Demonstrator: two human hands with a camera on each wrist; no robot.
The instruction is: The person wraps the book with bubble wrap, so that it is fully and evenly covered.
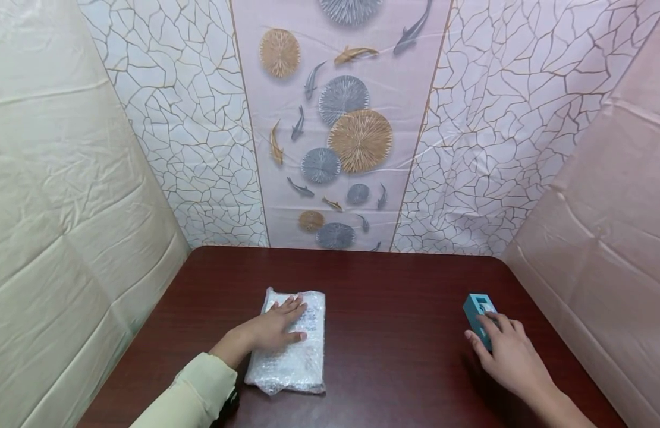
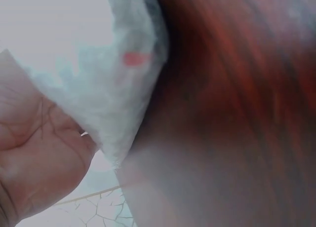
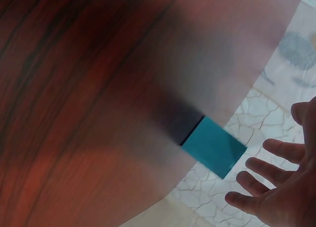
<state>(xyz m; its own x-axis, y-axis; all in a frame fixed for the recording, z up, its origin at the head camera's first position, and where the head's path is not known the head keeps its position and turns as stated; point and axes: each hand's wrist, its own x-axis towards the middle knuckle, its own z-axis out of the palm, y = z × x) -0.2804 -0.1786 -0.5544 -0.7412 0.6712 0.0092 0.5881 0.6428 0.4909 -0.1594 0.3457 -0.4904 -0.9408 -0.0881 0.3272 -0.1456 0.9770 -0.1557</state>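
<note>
A flat white package [image 1: 287, 368] in clear bubble wrap lies on the left half of the dark red-brown table. On its upper face rests my left hand [image 1: 273, 328], fingers spread and fairly straight. The left wrist view shows that palm [image 2: 44, 153] beside a corner of the wrapped package [image 2: 108, 103], with a small red mark on the wrap; the fingers are hidden there. Over on the right is a small teal box [image 1: 473, 306]. My right hand [image 1: 514, 359] hovers at its near end, fingers apart. A gap shows between those fingers [image 3: 281, 149] and the teal box [image 3: 215, 147].
The table [image 1: 389, 333] has rounded far corners. A patterned curtain [image 1: 330, 196] with fish and discs hangs behind its far edge. Plain cream cloth [image 1: 57, 226] closes the left side, and similar cloth [image 1: 608, 238] the right.
</note>
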